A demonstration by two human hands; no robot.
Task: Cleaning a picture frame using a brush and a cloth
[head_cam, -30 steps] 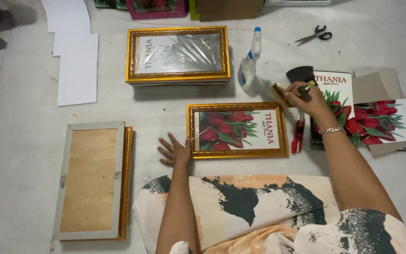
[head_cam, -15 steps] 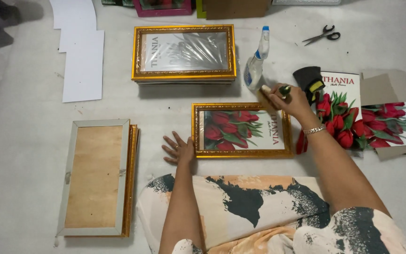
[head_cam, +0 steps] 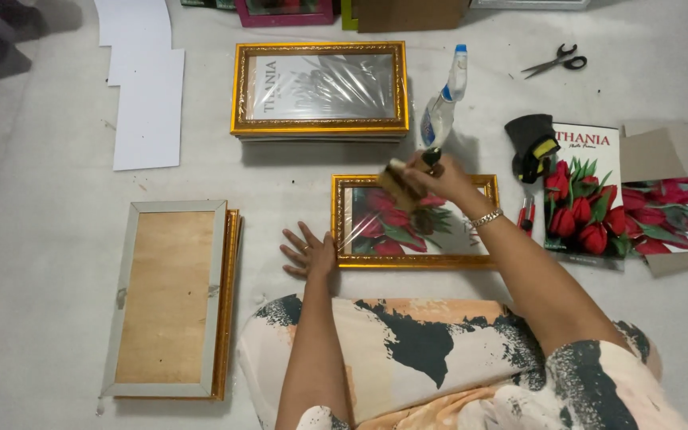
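Roughly left to right: face-down frames (head_cam: 170,299) stacked at left on floor (head_cam: 33,199), backing up. Left hand (head_cam: 310,253) flat, fingers spread, bracing near-left corner of gold frame (head_cam: 416,221) with tulip print, centre, just beyond person's lap. Right hand (head_cam: 435,177) closed round small brown block (head_cam: 399,184), pressing on glazing. Frame judged light, rigid; front fragile, slippery: hold by moulding edges. Spray bottle (head_cam: 443,103) just beyond; loose tulip prints (head_cam: 587,191) right.

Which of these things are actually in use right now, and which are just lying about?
In use: gold frame with tulip print, steadied by left hand; brush in right hand.

Lying about: scissors, spray bottle, frame stack, white sheets, face-down frame.
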